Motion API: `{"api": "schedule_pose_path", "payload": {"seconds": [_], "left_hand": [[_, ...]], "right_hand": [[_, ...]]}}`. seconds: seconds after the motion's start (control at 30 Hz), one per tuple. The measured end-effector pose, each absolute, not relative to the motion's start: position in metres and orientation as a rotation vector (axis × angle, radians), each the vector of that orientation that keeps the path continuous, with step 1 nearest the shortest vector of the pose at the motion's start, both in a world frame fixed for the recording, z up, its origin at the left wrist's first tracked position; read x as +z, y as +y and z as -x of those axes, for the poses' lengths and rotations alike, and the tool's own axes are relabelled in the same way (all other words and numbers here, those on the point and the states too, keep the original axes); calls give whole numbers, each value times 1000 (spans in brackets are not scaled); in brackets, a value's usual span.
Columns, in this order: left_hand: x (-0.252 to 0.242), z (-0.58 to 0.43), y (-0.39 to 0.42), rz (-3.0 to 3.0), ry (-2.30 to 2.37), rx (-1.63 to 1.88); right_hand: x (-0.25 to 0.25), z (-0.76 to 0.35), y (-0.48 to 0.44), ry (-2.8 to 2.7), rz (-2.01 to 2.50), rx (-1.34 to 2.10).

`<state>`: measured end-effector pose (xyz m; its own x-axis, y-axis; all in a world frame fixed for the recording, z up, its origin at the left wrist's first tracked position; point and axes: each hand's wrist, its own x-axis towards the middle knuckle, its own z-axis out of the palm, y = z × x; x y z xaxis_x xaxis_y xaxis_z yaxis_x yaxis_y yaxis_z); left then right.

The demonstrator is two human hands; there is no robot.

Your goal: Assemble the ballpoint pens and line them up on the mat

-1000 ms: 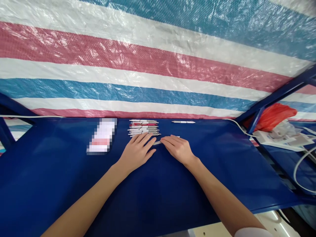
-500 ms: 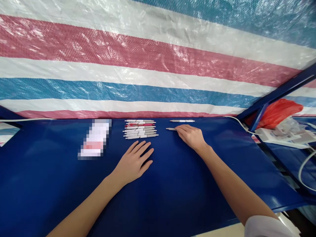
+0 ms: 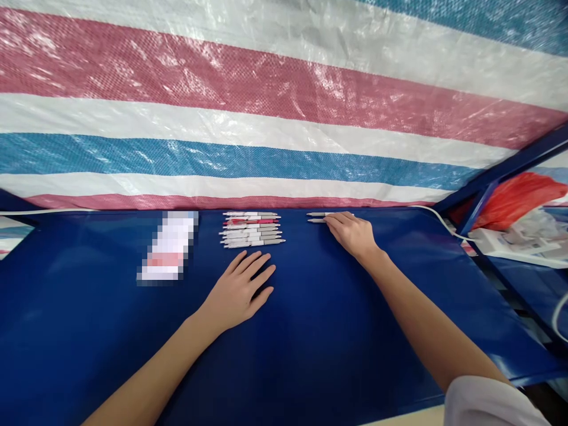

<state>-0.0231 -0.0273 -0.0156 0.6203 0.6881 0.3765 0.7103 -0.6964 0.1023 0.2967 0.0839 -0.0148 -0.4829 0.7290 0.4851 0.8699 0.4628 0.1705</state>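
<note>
My right hand (image 3: 350,234) pinches a grey-tipped pen (image 3: 316,220) near the back edge of the blue table; most of the pen is hidden under the fingers. Just behind it lies another pen (image 3: 318,214), roughly parallel and partly covered by the hand. My left hand (image 3: 242,290) rests flat on the table with its fingers spread and nothing in it. Beyond its fingertips, several white and grey pens (image 3: 252,234) lie side by side in a stack of rows, with one red pen (image 3: 248,223) among them.
A blurred white and red packet-like shape (image 3: 168,245) lies left of the pens. Striped plastic sheeting (image 3: 248,118) hangs behind the blue table (image 3: 302,355). At the right are a blue metal frame (image 3: 483,198), a red plastic bag (image 3: 519,198) and a white cable (image 3: 430,213).
My right hand has moved the pen back and slightly right, up alongside the other pen there. My left hand stays in place. The view has shifted slightly.
</note>
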Motion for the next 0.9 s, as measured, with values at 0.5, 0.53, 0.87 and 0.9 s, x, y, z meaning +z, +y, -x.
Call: {"api": "schedule_pose_path", "payload": {"seconds": [0.5, 0.53, 0.87, 0.9], "left_hand": [[-15, 23, -27, 2802, -1220, -607], [-15, 23, -27, 2803, -1219, -608], [-15, 24, -27, 2803, -1214, -555], [-15, 24, -26, 2803, -1211, -553]], "right_hand": [[-8, -302, 99, -2497, 1268, -460], [-8, -301, 99, -2497, 1285, -454], [-7, -279, 102, -2484, 1388, -403], [-6, -277, 103, -2485, 1383, -396]]}}
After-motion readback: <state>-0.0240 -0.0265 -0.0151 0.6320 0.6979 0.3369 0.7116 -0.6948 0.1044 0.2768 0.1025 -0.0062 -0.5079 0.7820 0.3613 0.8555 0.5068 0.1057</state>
